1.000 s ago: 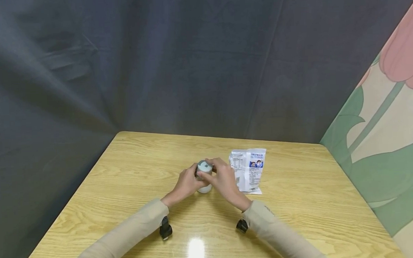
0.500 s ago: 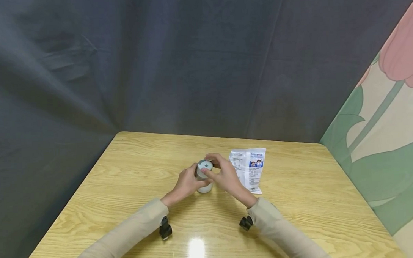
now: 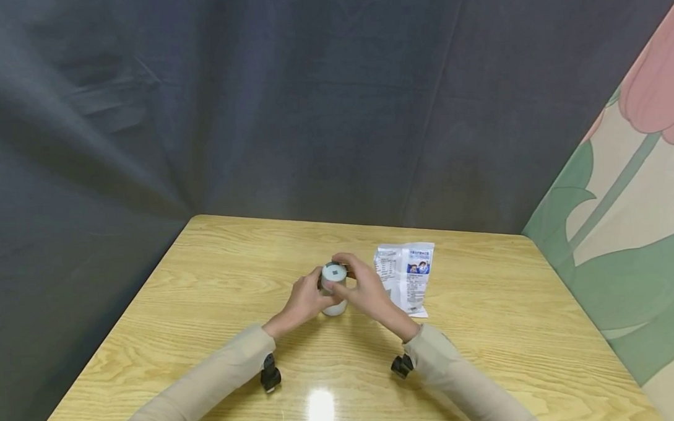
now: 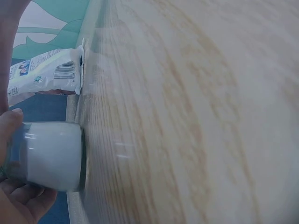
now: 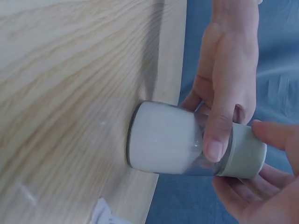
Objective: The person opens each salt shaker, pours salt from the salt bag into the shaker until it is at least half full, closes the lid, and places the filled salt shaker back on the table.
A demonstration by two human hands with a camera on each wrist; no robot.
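A clear glass jar point(image 5: 163, 137) of white contents stands upright on the table, below a pale green lid point(image 5: 247, 151). In the head view the lid top point(image 3: 334, 272) shows a small dark mark. My left hand point(image 3: 302, 301) grips the upper part of the glass, its thumb across the near side just under the lid. Thumb and fingers of my right hand point(image 3: 369, 294) pinch the lid from the right. From the left wrist, the jar's lower half point(image 4: 53, 154) shows with its base on the wood; the lid is mostly hidden there.
A white printed packet point(image 3: 414, 282) lies just right of the jar, behind the right hand. The wooden table point(image 3: 486, 329) ends at a dark curtain point(image 3: 333, 111) at the back. Flower-patterned fabric point(image 3: 622, 225) hangs on the right. Black wrist cameras point(image 3: 270, 375) sit under both forearms.
My right hand and wrist have shifted slightly right, and its thumb has moved on the lid. The lid's top mark appears turned. The left hand and jar stay in place.
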